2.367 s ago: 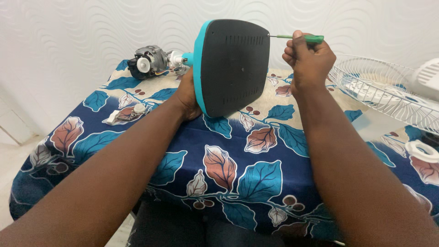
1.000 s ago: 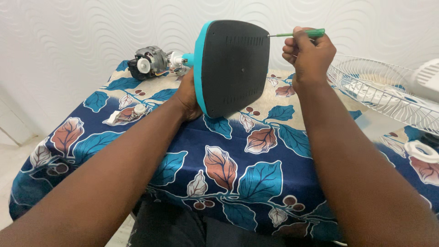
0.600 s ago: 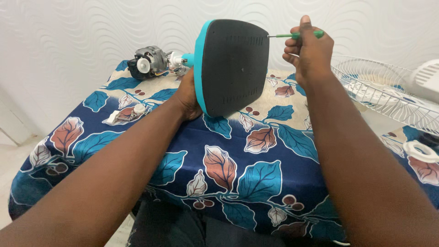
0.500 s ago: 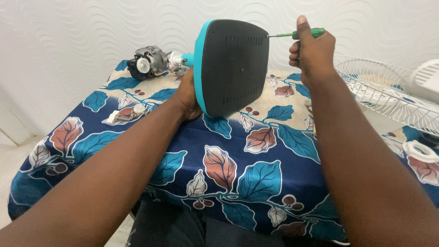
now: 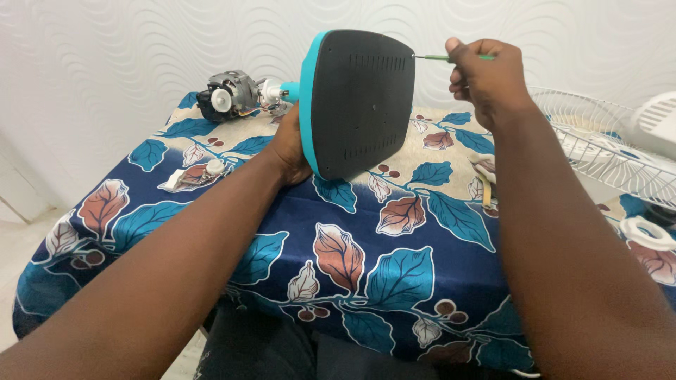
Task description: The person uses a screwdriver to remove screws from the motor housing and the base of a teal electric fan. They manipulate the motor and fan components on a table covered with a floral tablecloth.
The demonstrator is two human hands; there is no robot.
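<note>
My right hand (image 5: 486, 77) was closed around the green handle of a thin screwdriver (image 5: 451, 58), fingers curled tight on it, with the shaft held level and its tip set at the upper right corner of the dark underside of the fan base (image 5: 362, 102). My left hand (image 5: 290, 149) gripped the base from behind, palm against its teal rim, and held the plate tilted up on edge above the counter (image 5: 394, 274) so the underside faced me.

I judged the step in hand to be work on a corner fastener of the bottom plate. The next move called for the tip to stay seated and square to the plate, with steady counter-pressure from my left hand so the base did not swing.

Beyond the base, a bare electric motor (image 5: 229, 95) lay at the far left of the counter, and a small part (image 5: 201, 172) rested nearer on the patterned cloth. A white wire guard (image 5: 598, 148) lay well apart to the right.

The fastener itself was too small to make out. The fingers of my left hand were hidden behind the base. The guard and a white ring (image 5: 648, 232) were cut off at the right edge.
</note>
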